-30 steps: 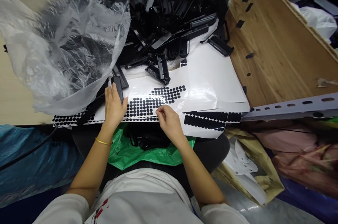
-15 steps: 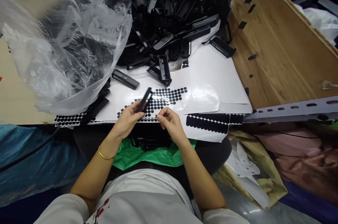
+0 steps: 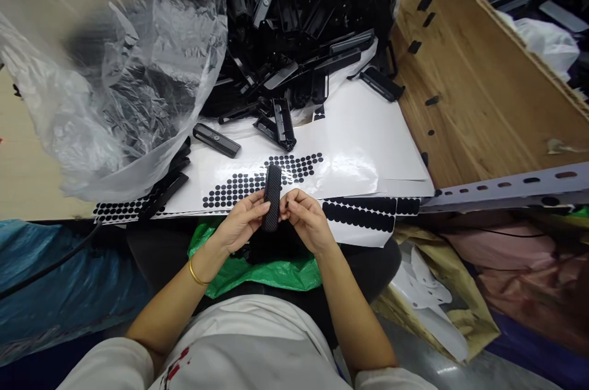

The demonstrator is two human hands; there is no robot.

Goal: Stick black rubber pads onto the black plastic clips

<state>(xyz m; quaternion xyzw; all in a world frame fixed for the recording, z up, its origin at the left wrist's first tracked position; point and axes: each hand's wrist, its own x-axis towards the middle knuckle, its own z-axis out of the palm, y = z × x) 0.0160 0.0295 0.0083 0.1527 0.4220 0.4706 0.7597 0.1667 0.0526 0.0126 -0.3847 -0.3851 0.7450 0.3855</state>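
left hand point(image 3: 242, 224) gripped a black plastic strip point(image 3: 272, 197) held upright, right hand point(image 3: 306, 222) pinched at its side, both above a green bag point(image 3: 257, 267), white sheet of black round pads point(image 3: 257, 181) just beyond, heap of black parts point(image 3: 299, 28) behind, clear plastic bag point(image 3: 115, 71) at left

A white backing sheet point(image 3: 368, 132) printed with rows of black round dots point(image 3: 239, 186) is spread just beyond the fingers. A heap of black plastic parts point(image 3: 304, 16) is piled farther beyond them, with one separate black bar point(image 3: 216, 140) lying on the sheet up and to the left of the fingers. A crumpled clear plastic bag point(image 3: 115, 71) is seen well to the left, a wooden panel point(image 3: 478, 83) and a perforated grey metal rail point(image 3: 506, 187) to the right. A green bag point(image 3: 257, 270) is shown directly beneath the fingers.
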